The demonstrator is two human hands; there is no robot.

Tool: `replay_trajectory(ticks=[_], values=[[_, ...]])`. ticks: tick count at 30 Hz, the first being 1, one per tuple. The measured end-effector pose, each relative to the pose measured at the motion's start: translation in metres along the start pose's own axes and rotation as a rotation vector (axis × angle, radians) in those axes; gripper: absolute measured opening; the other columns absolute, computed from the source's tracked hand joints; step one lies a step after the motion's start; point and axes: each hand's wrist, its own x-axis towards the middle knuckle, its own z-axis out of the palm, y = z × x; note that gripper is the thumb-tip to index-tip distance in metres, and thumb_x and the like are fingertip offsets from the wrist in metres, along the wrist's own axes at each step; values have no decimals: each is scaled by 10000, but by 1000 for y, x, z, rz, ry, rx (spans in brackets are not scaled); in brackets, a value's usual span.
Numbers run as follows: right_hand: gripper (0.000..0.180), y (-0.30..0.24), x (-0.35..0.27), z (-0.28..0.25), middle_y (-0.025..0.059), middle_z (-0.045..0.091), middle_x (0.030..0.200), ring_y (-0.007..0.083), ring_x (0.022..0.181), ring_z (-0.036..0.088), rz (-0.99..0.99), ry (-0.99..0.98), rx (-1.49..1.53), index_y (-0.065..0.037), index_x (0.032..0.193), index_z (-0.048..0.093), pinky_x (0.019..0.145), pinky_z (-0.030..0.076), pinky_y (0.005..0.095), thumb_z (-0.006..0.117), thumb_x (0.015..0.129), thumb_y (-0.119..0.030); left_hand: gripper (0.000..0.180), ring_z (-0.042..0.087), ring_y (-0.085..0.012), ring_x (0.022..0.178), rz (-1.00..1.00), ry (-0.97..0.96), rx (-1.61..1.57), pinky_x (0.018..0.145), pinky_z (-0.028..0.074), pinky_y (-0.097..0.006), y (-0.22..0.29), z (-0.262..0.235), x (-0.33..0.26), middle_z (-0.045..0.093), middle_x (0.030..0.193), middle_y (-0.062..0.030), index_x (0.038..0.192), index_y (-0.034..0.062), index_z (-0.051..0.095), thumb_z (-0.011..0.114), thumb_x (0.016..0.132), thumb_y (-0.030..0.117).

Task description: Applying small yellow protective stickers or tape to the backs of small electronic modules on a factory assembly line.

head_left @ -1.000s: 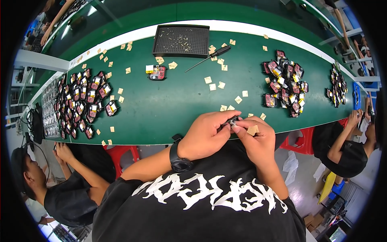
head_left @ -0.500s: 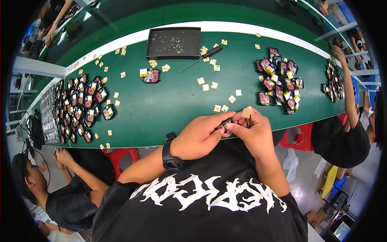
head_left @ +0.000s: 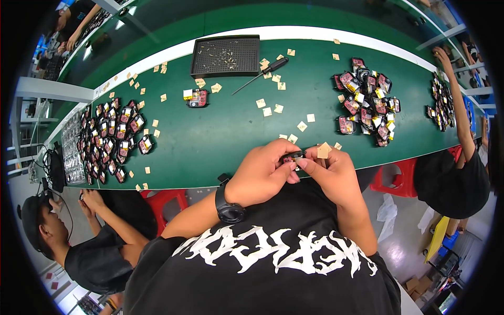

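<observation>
Near the table's front edge, my left hand [head_left: 258,174] grips a small black-cased electronic unit [head_left: 292,157] with red inside. My right hand [head_left: 336,177] has its thumb and fingertips closed on the same unit's right side, and fingers hide much of it. A tan paper square [head_left: 324,150] rests against the back of my right fingers. A similar unit with a red board and a white-and-yellow part [head_left: 197,98] lies alone on the green table, beyond my left hand.
A heap of such units [head_left: 113,137] spreads at the left, another pile [head_left: 367,102] at the right. A black tray [head_left: 226,56] with small metal bits stands at the back, beside a screwdriver [head_left: 261,76]. Tan squares [head_left: 279,108] lie scattered. A co-worker [head_left: 94,252] sits at left.
The table scene has shifted slightly in view as my head moved. Both hands stay on the unit, whose red inside now shows more between my fingers.
</observation>
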Motion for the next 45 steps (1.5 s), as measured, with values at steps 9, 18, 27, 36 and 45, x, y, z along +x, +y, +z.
replay_trajectory(ticks=[9, 18, 27, 36, 45], values=[[354, 5, 2, -1, -11, 482, 690, 42, 630, 401, -94, 44, -187, 0, 702, 518, 528, 340, 253, 781, 905, -122, 284, 712, -175, 916, 30, -145, 124, 830, 596, -316, 1, -11, 2, 655, 1108, -125, 1303, -52, 505, 490, 1020, -40], [227, -6, -6, -7, -36, 533, 779, 17, 690, 433, 39, -40, 185, -4, 818, 607, 576, 351, 224, 774, 917, -122, 503, 698, -185, 972, -83, -149, -212, 875, 583, -312, 23, -6, -10, 661, 1143, -142, 1495, -54, 448, 486, 995, -87], [129, -32, -39, -21, 28, 579, 918, 54, 713, 484, -265, -52, -6, 24, 1024, 696, 608, 375, 230, 705, 933, -66, 544, 682, -149, 931, 5, -237, -195, 832, 575, -292, 51, -4, -24, 669, 1071, -125, 1466, -67, 497, 445, 930, -144], [304, -34, -50, -45, 101, 659, 848, 242, 657, 572, -727, -210, -418, -5, 1091, 711, 591, 448, 334, 742, 852, -189, 563, 700, -139, 887, 106, -218, -82, 800, 580, -264, 56, -4, -32, 694, 1024, -132, 1438, -68, 534, 441, 889, -150], [252, -9, -68, -69, 65, 587, 670, 218, 558, 512, -746, 97, -383, -20, 771, 638, 514, 364, 329, 746, 813, -244, 566, 715, -126, 837, 244, -209, 128, 759, 589, -259, 58, -3, -27, 716, 998, -140, 1395, -74, 576, 438, 851, -147]])
